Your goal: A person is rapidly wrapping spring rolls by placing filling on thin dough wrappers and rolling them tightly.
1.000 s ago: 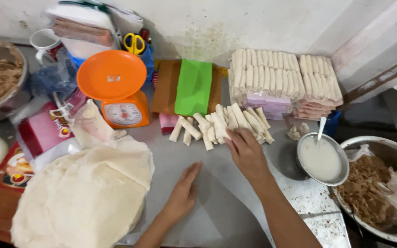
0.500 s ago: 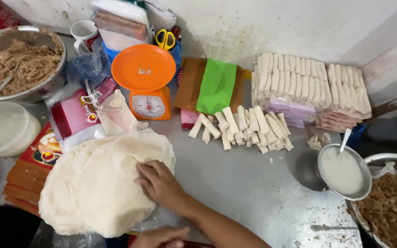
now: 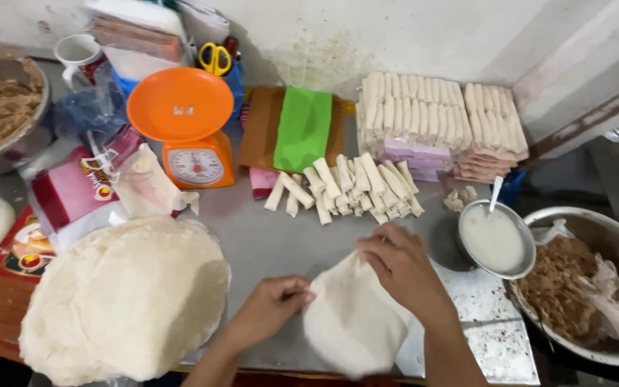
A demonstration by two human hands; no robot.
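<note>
Wrapper sheet (image 3: 356,315), thin, round and white, lies flat near the front edge of the table, right between your two hands. Your left hand (image 3: 270,308) pinches its left edge with the fingers closed on it. Your right hand (image 3: 402,269) rests on its top edge, fingers bent and pressing down. The big stack of wrappers (image 3: 127,294) sits just to the left, closer to your left hand.
</note>
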